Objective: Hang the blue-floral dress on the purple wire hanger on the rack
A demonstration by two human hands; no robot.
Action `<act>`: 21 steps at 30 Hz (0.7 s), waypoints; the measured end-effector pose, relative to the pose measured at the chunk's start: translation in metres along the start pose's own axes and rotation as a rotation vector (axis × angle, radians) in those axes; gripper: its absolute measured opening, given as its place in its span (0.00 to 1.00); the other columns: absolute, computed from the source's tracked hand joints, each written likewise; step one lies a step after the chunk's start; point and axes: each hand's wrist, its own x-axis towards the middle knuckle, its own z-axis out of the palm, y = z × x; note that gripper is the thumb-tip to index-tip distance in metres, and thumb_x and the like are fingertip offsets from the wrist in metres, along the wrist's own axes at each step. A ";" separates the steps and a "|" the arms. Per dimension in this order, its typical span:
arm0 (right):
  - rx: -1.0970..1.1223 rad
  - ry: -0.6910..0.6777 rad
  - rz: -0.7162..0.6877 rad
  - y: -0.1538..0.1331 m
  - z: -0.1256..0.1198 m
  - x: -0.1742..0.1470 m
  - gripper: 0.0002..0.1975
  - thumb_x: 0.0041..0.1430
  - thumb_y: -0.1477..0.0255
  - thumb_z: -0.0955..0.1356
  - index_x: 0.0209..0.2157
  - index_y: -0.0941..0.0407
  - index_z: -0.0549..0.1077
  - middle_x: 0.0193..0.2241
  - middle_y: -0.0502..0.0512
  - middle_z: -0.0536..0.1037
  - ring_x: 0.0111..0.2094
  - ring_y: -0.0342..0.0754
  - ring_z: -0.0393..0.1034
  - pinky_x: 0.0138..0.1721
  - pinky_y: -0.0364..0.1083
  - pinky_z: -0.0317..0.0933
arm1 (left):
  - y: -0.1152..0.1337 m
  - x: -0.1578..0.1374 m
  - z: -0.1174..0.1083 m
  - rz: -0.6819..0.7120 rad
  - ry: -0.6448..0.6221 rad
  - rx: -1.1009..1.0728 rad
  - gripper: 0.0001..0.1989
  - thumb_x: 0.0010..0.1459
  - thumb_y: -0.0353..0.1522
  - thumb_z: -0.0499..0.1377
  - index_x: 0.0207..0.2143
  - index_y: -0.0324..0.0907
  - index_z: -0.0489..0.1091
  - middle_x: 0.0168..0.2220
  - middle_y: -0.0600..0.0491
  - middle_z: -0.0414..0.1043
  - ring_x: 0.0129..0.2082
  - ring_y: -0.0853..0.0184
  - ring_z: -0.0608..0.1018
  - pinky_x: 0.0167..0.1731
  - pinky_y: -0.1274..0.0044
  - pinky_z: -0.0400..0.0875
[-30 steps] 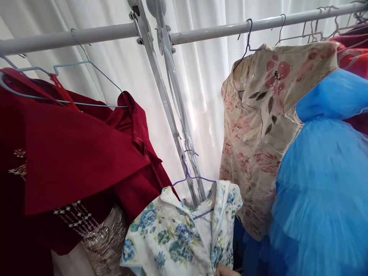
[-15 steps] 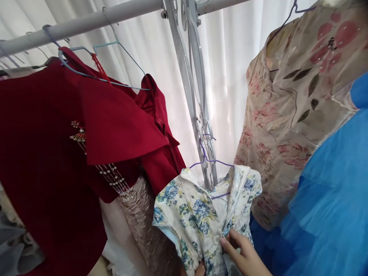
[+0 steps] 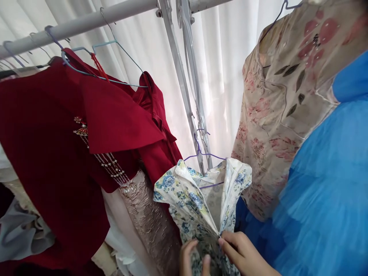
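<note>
A white floral garment with blue roses hangs in the middle, its shoulders borne by a purple wire hanger. The hanger's hook sits against the slender metal frame, well below the rail; this lower perch seems to put the garment's front within reach of both hands and apart from the crowded clothes. The hanger also spreads the shoulders, so the front opening falls into a deep V, with the hanger's lower bar showing across it.

The right hand has its grip at the foot of that V, thumb and forefinger pinching the edge where the two sides meet, a hold that probably steadies the cloth there. Whether a zip slider lies between the fingertips is too small to tell. The left hand is in front of the garment's lower part, thumb and fingers spread apart.

To the left, a dark red garment with beaded strands hangs from the rail; to the right are a beige floral dress and a blue tulle dress. A white curtain backs everything.
</note>
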 end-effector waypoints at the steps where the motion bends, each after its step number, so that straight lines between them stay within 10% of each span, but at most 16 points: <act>1: -0.022 -0.014 -0.012 -0.002 0.000 -0.002 0.21 0.70 0.61 0.59 0.24 0.56 0.64 0.21 0.48 0.66 0.25 0.43 0.61 0.27 0.42 0.49 | 0.007 -0.003 0.007 0.023 -0.112 -0.034 0.18 0.52 0.41 0.62 0.44 0.44 0.71 0.44 0.43 0.74 0.46 0.51 0.77 0.46 0.64 0.73; 8: -0.357 -0.030 -0.198 -0.028 -0.038 0.008 0.17 0.70 0.67 0.57 0.27 0.55 0.64 0.24 0.50 0.70 0.25 0.44 0.63 0.28 0.44 0.47 | 0.049 0.013 0.032 0.109 -0.435 -0.059 0.10 0.61 0.33 0.52 0.26 0.44 0.63 0.25 0.53 0.67 0.26 0.65 0.72 0.30 0.77 0.67; 21: -0.780 0.330 -0.424 -0.105 -0.129 0.122 0.16 0.71 0.68 0.58 0.29 0.55 0.67 0.25 0.53 0.72 0.25 0.45 0.63 0.29 0.44 0.44 | 0.047 0.042 0.027 0.220 -0.972 0.140 0.06 0.45 0.25 0.55 0.23 0.44 0.63 0.25 0.54 0.68 0.24 0.67 0.71 0.25 0.77 0.57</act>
